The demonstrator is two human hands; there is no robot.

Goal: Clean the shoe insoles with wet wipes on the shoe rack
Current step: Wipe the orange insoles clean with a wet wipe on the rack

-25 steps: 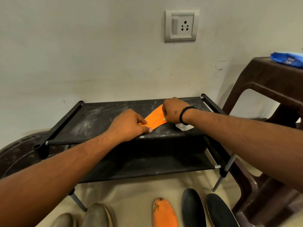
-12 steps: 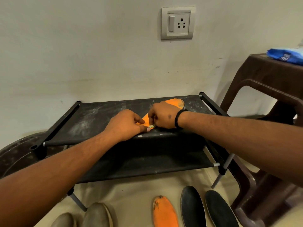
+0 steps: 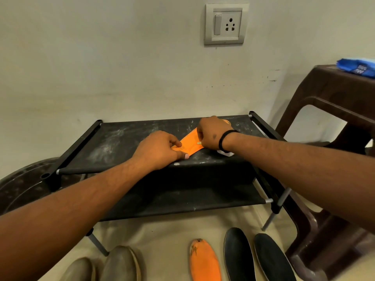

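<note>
From the head camera I see an orange insole (image 3: 190, 144) lying flat on the top shelf of the black shoe rack (image 3: 121, 145), set at a slant, its near end toward the left and its far end toward the right rear corner; the left hand (image 3: 160, 151) rests on the near end, knuckles bent, fingers curled down onto the orange surface and the thumb laid along the front edge, so it pins the insole in place; the right hand (image 3: 211, 132) sits over the far part of the insole with its fingers folded under, and a white wet wipe (image 3: 225, 153) pokes out beneath the wrist (I cannot tell how much of the wipe is inside the palm, only that the fingers are closed on it); a black band (image 3: 224, 139) circles that wrist. The shelf fabric is streaked with pale dust; a second fabric shelf hangs below it. On the floor in front lie a second orange insole (image 3: 205, 260), two dark insoles (image 3: 239, 254) just to its right, and a pair of grey-brown shoes (image 3: 119, 264) to the left. A brown plastic stool (image 3: 332, 94) stands at the right with a blue wipes packet (image 3: 357, 67) on top; a switch and socket plate (image 3: 226, 24) is on the wall above.
</note>
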